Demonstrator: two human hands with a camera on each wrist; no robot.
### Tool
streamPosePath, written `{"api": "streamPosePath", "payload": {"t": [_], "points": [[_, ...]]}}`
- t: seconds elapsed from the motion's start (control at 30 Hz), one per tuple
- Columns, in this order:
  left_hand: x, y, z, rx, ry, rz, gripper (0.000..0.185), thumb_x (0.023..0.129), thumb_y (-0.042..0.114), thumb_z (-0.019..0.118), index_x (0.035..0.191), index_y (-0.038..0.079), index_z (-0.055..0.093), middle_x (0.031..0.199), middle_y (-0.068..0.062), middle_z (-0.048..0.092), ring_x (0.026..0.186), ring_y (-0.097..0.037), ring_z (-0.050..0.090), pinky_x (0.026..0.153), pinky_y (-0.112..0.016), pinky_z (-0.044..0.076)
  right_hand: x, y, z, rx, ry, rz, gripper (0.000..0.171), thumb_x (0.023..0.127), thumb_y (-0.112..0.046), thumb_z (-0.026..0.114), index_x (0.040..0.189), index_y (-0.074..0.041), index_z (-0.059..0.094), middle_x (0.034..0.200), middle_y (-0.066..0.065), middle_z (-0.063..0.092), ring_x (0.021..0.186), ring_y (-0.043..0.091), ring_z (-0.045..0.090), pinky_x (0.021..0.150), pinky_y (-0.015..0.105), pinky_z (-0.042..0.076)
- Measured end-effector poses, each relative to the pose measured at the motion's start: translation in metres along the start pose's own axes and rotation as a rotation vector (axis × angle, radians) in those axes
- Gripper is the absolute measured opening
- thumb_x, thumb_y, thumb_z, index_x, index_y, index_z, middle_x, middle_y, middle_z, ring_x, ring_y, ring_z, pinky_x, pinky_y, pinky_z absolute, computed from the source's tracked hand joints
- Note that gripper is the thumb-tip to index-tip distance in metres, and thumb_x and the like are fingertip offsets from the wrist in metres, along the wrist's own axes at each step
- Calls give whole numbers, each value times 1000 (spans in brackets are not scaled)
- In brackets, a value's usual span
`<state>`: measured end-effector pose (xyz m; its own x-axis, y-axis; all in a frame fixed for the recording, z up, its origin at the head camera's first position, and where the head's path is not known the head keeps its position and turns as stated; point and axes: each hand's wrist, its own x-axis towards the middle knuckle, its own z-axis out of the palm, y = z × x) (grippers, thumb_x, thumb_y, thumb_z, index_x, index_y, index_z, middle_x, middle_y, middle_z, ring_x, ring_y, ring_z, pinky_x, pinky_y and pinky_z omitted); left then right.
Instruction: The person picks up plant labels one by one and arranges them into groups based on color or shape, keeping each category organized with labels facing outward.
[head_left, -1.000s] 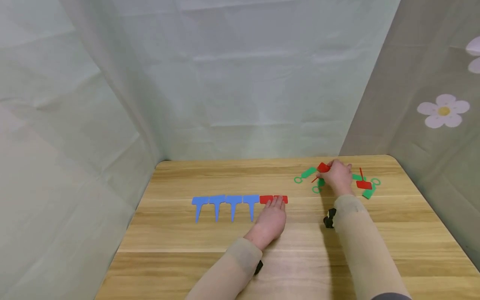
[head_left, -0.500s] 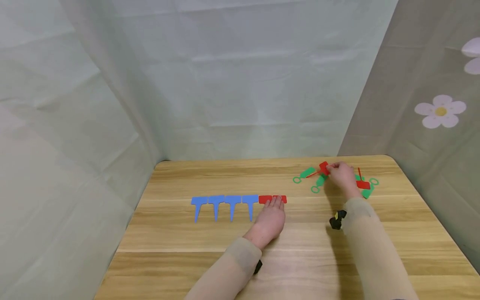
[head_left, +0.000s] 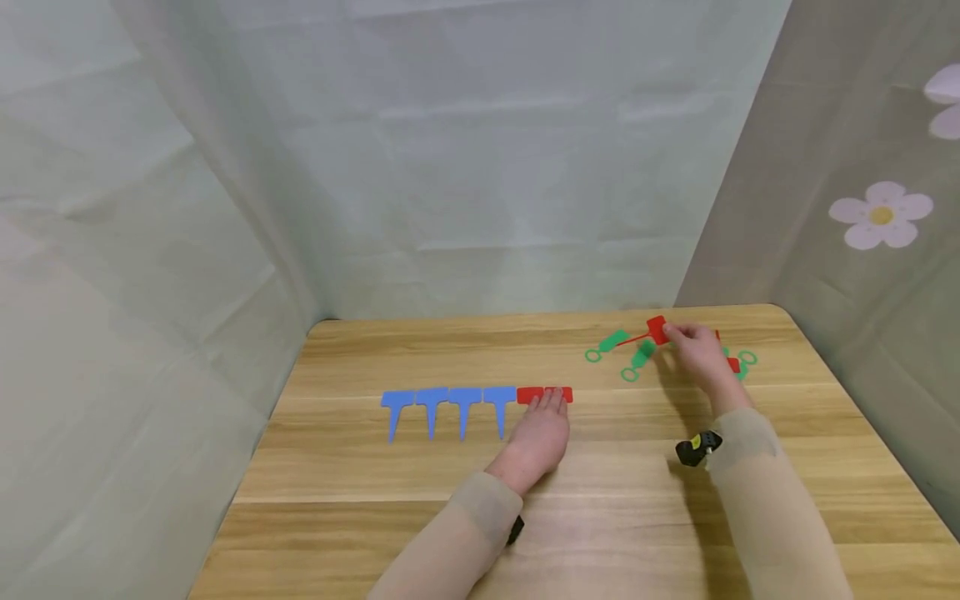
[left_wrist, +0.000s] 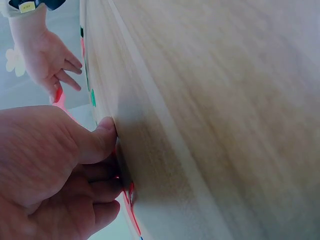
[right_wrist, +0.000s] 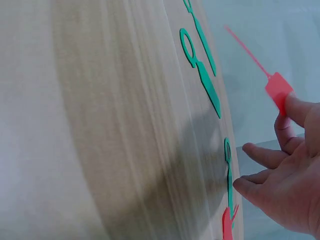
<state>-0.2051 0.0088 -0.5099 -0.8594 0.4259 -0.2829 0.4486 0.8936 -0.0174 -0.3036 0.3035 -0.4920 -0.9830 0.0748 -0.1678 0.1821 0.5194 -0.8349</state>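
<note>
My right hand (head_left: 699, 357) pinches a flat red tag (head_left: 657, 330) by its plate, between thumb and index finger. In the right wrist view the tag's thin stem points up and away, and the tag (right_wrist: 278, 91) is clear of the table. The other fingers of that hand are spread. My left hand (head_left: 542, 435) lies low on the table with fingers extended, fingertips on two red tags (head_left: 529, 394) that lie side by side. Left of these, in the same row, are several blue T-shaped tags (head_left: 465, 398), stems toward me.
Two green tags with ring ends (head_left: 643, 355) lie at the back right of the wooden table (head_left: 337, 475). Farther right, another red tag (head_left: 733, 365) overlaps green ones, partly behind my right hand. Cloth walls (head_left: 510, 167) stand behind and beside the table.
My right hand has lifted the red tag off the green ones and shifted a little to the right, the tag turning so its stem points left. My left hand stays in place.
</note>
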Motion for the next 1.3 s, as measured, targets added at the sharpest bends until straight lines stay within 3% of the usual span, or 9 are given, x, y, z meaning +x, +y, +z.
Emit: {"api": "streamPosePath", "payload": {"t": [0.23,0.43,0.7,0.83,1.07,1.3], "points": [[2,-1,0,-7,18,5,52,114,11,48,164,3,41,174,-11,32,160,-25,29,129,-38,26,-9,2,7,52,5,-32,78,110,-57,51,145,13,55,155,32,49,144,45,42,118,60,35],[2,-1,0,-1,21,7,51,114,11,47,164,3,42,173,-11,33,160,-26,30,129,-38,27,-18,0,13,62,-52,-61,74,106,-59,60,132,10,63,168,23,38,157,46,28,123,61,30],[2,0,-2,-8,13,-7,52,113,11,50,164,3,42,174,-10,33,160,-25,30,129,-38,27,-30,-8,16,56,-157,-127,52,114,-43,52,128,6,59,172,22,31,159,48,22,124,66,26],[3,-1,-2,-17,11,-7,52,113,11,49,164,4,41,174,-10,32,160,-25,29,129,-38,26,-34,-13,17,-24,-231,-199,43,116,-37,50,118,5,60,172,28,26,158,54,17,120,70,29],[1,-1,-3,-17,11,-4,52,114,13,49,164,4,42,173,-10,33,160,-25,30,129,-39,27,-36,-22,27,-209,-330,-305,29,114,-26,55,107,-2,71,172,34,14,155,61,-12,120,80,1],[1,-1,-4,-13,5,-1,52,114,13,48,164,4,41,174,-10,33,160,-26,30,129,-39,27,-32,-35,50,-345,-344,-362,26,112,-23,58,99,-7,74,167,41,19,154,66,-7,120,80,6]]}}
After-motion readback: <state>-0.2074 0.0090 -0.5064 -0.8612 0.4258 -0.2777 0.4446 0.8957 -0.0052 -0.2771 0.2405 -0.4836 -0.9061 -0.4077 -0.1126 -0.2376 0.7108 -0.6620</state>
